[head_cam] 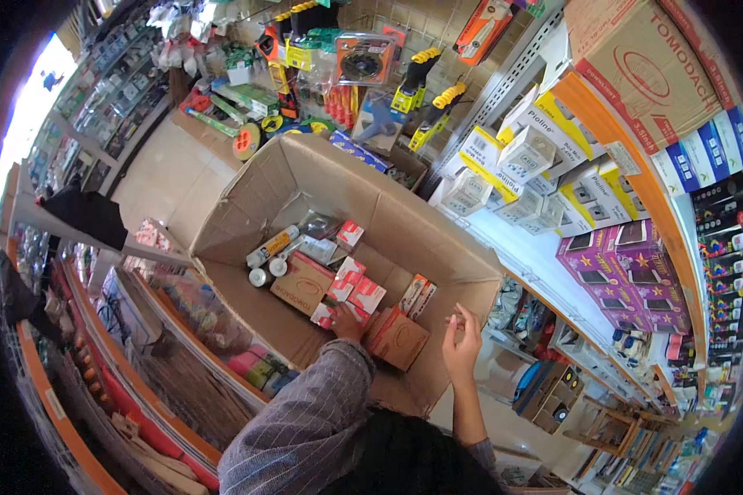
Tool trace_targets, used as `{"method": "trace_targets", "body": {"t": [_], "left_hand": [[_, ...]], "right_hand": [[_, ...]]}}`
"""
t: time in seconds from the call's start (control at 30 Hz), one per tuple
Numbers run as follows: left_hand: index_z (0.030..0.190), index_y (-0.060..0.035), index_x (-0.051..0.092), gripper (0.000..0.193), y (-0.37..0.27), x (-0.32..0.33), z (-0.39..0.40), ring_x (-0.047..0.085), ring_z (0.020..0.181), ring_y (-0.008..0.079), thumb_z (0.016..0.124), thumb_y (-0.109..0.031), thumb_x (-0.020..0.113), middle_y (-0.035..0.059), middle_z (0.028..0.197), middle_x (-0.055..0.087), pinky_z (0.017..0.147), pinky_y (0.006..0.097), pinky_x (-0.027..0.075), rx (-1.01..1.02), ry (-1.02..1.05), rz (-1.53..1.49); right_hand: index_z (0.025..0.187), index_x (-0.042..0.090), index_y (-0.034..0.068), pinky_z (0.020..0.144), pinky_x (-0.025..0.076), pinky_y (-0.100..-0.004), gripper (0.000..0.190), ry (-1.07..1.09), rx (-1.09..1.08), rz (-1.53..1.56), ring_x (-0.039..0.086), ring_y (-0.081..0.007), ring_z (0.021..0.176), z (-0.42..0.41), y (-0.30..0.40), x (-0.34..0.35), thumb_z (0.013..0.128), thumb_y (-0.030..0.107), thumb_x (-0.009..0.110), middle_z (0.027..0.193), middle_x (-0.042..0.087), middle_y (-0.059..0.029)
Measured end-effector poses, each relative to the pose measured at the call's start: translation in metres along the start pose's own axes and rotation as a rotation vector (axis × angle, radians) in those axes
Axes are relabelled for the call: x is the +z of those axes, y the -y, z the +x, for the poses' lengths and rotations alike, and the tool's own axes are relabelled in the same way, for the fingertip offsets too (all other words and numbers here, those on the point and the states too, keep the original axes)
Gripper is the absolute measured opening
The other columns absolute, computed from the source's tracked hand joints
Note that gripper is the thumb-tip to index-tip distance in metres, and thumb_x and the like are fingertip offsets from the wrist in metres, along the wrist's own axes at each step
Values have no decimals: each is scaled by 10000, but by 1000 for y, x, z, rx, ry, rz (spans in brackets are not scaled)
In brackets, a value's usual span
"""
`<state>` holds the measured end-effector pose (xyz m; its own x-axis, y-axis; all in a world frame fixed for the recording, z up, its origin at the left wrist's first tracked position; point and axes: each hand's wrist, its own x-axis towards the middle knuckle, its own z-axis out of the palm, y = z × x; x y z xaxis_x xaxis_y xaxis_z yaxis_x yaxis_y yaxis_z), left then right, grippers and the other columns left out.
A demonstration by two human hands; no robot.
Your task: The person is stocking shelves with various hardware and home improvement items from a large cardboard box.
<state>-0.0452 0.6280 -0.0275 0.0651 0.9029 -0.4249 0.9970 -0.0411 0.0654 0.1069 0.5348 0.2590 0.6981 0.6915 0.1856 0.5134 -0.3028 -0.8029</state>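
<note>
A large open cardboard carton [402, 216] stands before me. Down inside it, my left hand [348, 324] touches a cluster of small red-and-white boxes [366, 294]; its fingertips are partly hidden, so a grip cannot be made out. Beside that hand lies a brown-and-red cardboard box [397, 339]. Another brown box [299, 286] sits left of the cluster. Farther left are a sealant cartridge [272, 246] and two white-ended tubes [277, 267]. Two slim orange-and-white boxes [417, 297] lie to the right. My right hand [462, 346] is raised at the carton's right edge, fingers loosely apart, with nothing visible in it.
On the right, a shelf with an orange edge [631, 179] holds yellow-and-white boxes [545, 130] and purple boxes [625, 272]. Packaged tools [365, 59] hang behind the carton. Shelving with orange edges [179, 365] runs along the left. Tiled floor [167, 167] shows beyond the carton.
</note>
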Motion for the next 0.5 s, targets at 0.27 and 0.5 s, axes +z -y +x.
{"method": "trace_targets", "body": {"t": [0.27,0.5], "left_hand": [[1178,66,369,1076,2,-8,19,458,1070,294,455,-650,718,116,1058,459,833,379,443,298,83,385],[1236,-128,458,790,-23,-68,48,433,1152,288,592,-505,715,124,1264,418,905,425,420,392,423,378]], "right_hand": [[1053,527,-5,664,466,-305,225,-28,-74,-71,583,-218,740,1,-6,-1,835,47,509,888,539,-143],[1044,514,3,631,462,-348,224,-28,-44,-39,576,-273,707,-2,-9,-2,837,86,512,888,544,-162]]}}
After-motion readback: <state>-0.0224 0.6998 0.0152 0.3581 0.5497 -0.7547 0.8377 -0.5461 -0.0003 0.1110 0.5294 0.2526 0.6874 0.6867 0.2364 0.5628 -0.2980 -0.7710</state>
